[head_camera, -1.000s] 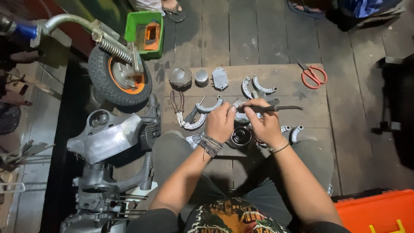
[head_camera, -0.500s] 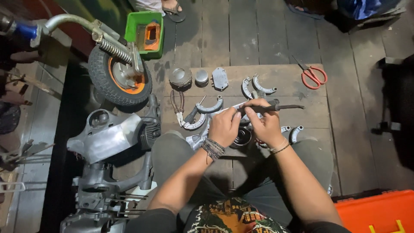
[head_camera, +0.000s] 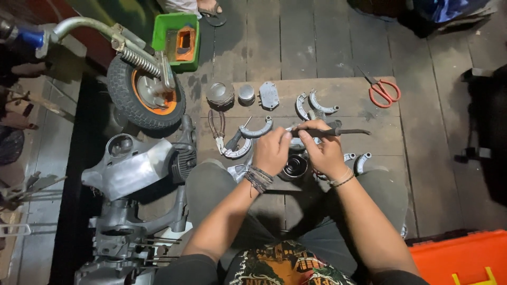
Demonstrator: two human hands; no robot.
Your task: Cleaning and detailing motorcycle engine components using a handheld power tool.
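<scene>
I sit over a wooden board (head_camera: 348, 95) with metal parts laid out on it. My right hand (head_camera: 323, 150) grips a long dark-handled tool (head_camera: 338, 131) that lies level, its tip pointing left. My left hand (head_camera: 272, 149) is closed by that tip, pinching something small that I cannot make out. Between and below both hands stands a dark round cup-shaped part (head_camera: 294, 166). Curved grey brake shoes (head_camera: 255, 130) lie just left of my left hand, and two more (head_camera: 312, 104) lie beyond the tool.
Pliers (head_camera: 215, 126), round metal caps (head_camera: 221, 94) and a flat cover (head_camera: 269, 95) lie on the board's far side; red-handled scissors (head_camera: 383, 91) at far right. A small wheel with fork (head_camera: 146, 92), a green crate (head_camera: 177, 32) and scooter frame parts (head_camera: 129, 166) stand left. Orange case (head_camera: 459, 258) near right.
Both hands stay at the same spot over the board; the fingers shift slightly around the tool tip. Nothing else has moved.
</scene>
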